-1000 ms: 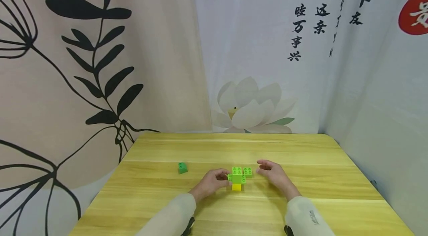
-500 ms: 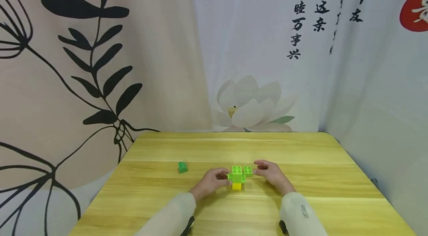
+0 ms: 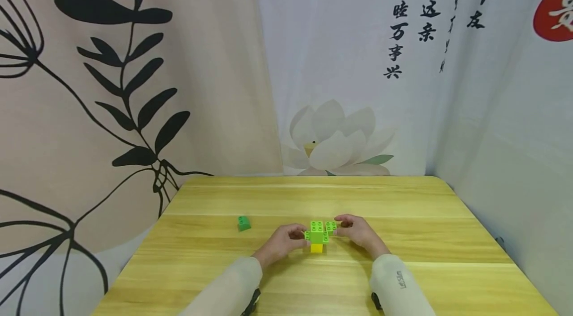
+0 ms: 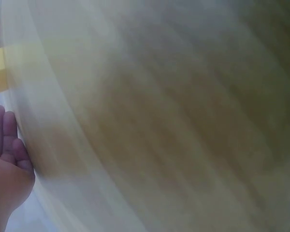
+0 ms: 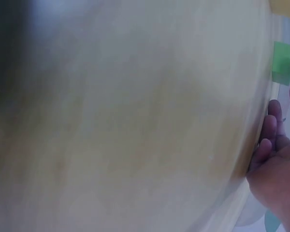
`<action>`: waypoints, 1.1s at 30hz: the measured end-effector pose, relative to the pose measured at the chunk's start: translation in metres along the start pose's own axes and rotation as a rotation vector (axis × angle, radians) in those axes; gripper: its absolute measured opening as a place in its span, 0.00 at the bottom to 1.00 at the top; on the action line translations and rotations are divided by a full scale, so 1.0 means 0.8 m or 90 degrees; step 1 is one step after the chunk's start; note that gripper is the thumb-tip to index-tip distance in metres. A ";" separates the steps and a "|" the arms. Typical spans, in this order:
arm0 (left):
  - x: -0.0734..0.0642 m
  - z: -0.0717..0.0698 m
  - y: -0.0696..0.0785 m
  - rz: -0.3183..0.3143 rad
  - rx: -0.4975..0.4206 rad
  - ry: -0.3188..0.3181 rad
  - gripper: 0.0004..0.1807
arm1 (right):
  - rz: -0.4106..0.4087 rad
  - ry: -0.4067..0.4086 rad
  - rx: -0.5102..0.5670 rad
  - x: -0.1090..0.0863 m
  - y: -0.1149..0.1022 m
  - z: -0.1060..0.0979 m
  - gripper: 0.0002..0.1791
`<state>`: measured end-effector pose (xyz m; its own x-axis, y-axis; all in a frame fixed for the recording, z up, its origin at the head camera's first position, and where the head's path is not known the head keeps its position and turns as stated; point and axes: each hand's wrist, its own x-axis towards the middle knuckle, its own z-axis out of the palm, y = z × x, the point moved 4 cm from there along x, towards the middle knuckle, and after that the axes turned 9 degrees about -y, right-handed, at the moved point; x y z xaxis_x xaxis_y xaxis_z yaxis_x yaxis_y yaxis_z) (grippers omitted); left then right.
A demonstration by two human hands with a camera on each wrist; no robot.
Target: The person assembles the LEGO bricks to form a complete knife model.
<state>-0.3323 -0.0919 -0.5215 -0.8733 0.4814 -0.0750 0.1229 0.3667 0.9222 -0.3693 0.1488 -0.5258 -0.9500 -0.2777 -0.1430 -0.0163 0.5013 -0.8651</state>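
Note:
A brick build stands upright on the table near the middle in the head view. It has a light green top [image 3: 317, 229], small studded green bricks at its sides and a yellow brick [image 3: 316, 248] at the bottom. My left hand [image 3: 283, 242] holds the build by its left side, thumb and forefinger at the small green side brick [image 3: 307, 236]. Just behind the build on the right is a loose-looking light green brick [image 3: 331, 227]. My right hand [image 3: 359, 234] has its thumb and forefinger apart, with the tips right at that brick's right edge.
A darker green sloped brick [image 3: 243, 223] lies farther left on the wooden table [image 3: 403, 201]. Printed curtains [image 3: 224, 82] hang behind the table and along its right side. Both wrist views show mostly blurred tabletop.
My right hand has moved left, from beside the light green brick up to its edge. The left hand and the build have stayed in place.

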 end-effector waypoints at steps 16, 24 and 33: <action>-0.001 0.001 0.002 0.005 -0.005 0.004 0.20 | 0.009 -0.008 -0.037 0.003 -0.002 0.001 0.23; -0.002 0.000 0.002 -0.001 -0.001 -0.004 0.19 | 0.010 -0.006 -0.041 0.002 -0.002 0.001 0.24; 0.001 -0.001 0.001 -0.003 -0.005 -0.001 0.19 | 0.011 -0.005 -0.039 0.005 0.000 0.002 0.25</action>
<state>-0.3330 -0.0917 -0.5209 -0.8733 0.4806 -0.0798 0.1155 0.3632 0.9245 -0.3728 0.1466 -0.5272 -0.9479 -0.2744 -0.1618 -0.0190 0.5558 -0.8311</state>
